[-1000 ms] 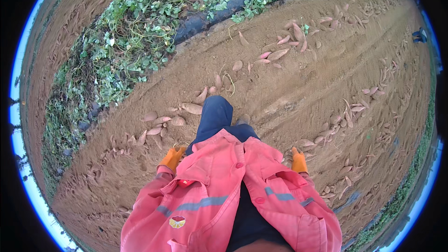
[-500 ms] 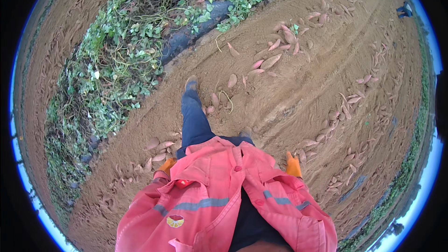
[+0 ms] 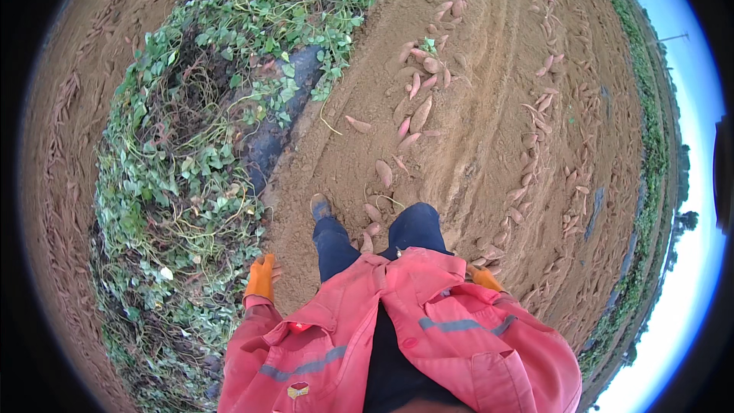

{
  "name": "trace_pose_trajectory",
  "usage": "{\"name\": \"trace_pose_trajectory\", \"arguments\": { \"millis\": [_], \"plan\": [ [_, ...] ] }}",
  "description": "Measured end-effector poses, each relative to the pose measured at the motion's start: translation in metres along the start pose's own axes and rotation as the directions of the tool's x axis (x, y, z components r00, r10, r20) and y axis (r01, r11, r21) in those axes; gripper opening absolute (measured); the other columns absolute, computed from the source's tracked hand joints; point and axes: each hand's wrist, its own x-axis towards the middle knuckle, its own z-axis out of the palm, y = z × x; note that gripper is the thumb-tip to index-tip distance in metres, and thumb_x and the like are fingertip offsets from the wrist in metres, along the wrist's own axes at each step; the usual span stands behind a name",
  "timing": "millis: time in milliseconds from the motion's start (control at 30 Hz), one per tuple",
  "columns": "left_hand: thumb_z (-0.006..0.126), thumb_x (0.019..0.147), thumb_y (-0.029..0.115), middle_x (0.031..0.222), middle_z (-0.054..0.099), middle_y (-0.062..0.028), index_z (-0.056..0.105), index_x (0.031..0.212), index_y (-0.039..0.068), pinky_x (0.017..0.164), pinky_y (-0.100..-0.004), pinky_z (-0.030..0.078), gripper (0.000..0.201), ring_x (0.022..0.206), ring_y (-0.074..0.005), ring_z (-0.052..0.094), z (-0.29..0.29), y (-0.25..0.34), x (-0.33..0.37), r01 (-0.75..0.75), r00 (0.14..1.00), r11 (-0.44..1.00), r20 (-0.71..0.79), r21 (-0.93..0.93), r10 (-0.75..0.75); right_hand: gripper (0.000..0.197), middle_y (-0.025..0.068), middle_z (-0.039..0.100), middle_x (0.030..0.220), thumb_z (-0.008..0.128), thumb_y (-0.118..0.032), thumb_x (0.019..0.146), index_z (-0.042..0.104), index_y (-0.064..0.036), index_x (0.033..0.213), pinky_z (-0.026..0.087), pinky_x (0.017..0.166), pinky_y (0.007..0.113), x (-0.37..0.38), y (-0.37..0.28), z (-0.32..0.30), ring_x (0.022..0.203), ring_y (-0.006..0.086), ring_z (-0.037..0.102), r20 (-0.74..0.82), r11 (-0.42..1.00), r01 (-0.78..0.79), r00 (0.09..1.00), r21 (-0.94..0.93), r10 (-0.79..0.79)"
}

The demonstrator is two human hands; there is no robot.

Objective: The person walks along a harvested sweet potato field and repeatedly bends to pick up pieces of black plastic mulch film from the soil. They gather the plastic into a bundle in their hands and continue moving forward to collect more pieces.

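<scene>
My left hand (image 3: 261,278), in an orange glove with bare fingertips, hangs beside my left hip near the edge of the leafy vines. Its fingers are loosely apart and hold nothing. On the other side, my right hand (image 3: 484,278), gloved alike, hangs low by my jacket, partly covered by it; the fingers that show look loose, with nothing in them. Between my feet and ahead lie sweet potatoes: one (image 3: 384,173) alone on the soil, and a larger heap (image 3: 420,113) farther on. Neither hand touches any of them.
Green vines (image 3: 176,176) are heaped along the left, over dark plastic film (image 3: 267,145). More sweet potatoes (image 3: 527,168) lie in a row to the right. Brown soil with wheel tracks (image 3: 478,107) runs between. My left boot (image 3: 320,206) stands near the film.
My view has turned, so the rows now run more straight ahead. My right leg has come forward. The left hand has swung outward, toward the vines; the distant person is out of view.
</scene>
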Motion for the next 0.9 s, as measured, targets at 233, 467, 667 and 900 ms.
{"name": "trace_pose_trajectory", "arguments": {
  "millis": [233, 467, 667, 900],
  "plan": [
    [0.068, 0.102, 0.039, 0.085, 0.065, -0.0006, 0.065, 0.108, 0.005, 0.055, -0.0262, 0.046, 0.034, 0.065, -0.0111, 0.061, 0.004, 0.072, 0.047, -0.076, 0.972, 0.996, 0.222, -0.038, 0.083, 0.046, 0.0111, 0.078, 0.108, 0.069, -0.037, 0.103, 0.061, -0.0094, 0.139, 0.054, 0.073, 0.044, 0.033, 0.047, 0.066, 0.086, 0.0249, 0.074, 0.173, 0.888, -0.068, 0.985, 0.455, -0.013],
    [0.071, 0.101, 0.041, 0.095, 0.075, -0.0078, 0.068, 0.12, 0.001, 0.062, -0.0309, 0.054, 0.045, 0.075, -0.0183, 0.072, 0.061, 0.105, 0.078, -0.121, 0.929, 0.957, 0.369, 0.264, 0.016, 0.051, 0.0125, 0.078, 0.114, 0.067, -0.04, 0.103, 0.062, -0.0063, 0.141, 0.056, 0.085, 0.044, 0.023, 0.003, 0.148, 0.097, 0.0258, 0.073, 0.279, 0.91, -0.134, 0.96, 0.393, 0.021],
    [0.066, 0.103, 0.037, 0.103, 0.076, -0.0121, 0.069, 0.117, 0.0, 0.073, -0.0358, 0.057, 0.039, 0.088, -0.0232, 0.073, 0.071, 0.161, 0.077, -0.046, 0.908, 0.903, 0.395, 0.428, -0.14, 0.053, 0.0129, 0.077, 0.115, 0.066, -0.041, 0.103, 0.062, -0.0042, 0.142, 0.056, 0.084, 0.045, 0.034, -0.081, 0.167, 0.098, 0.0255, 0.073, 0.316, 0.934, -0.024, 0.944, 0.356, -0.096],
    [0.064, 0.103, 0.035, 0.099, 0.075, -0.0134, 0.068, 0.109, 0.0, 0.073, -0.0342, 0.057, 0.036, 0.087, -0.0217, 0.075, 0.052, 0.259, 0.095, -0.057, 0.955, 0.879, 0.283, 0.473, -0.09, 0.051, 0.0137, 0.075, 0.121, 0.067, -0.041, 0.103, 0.066, -0.0042, 0.138, 0.054, 0.087, 0.042, 0.127, -0.213, 0.192, 0.104, 0.0245, 0.071, 0.141, 0.973, 0.019, 0.989, 0.231, -0.053]
  ]
}}
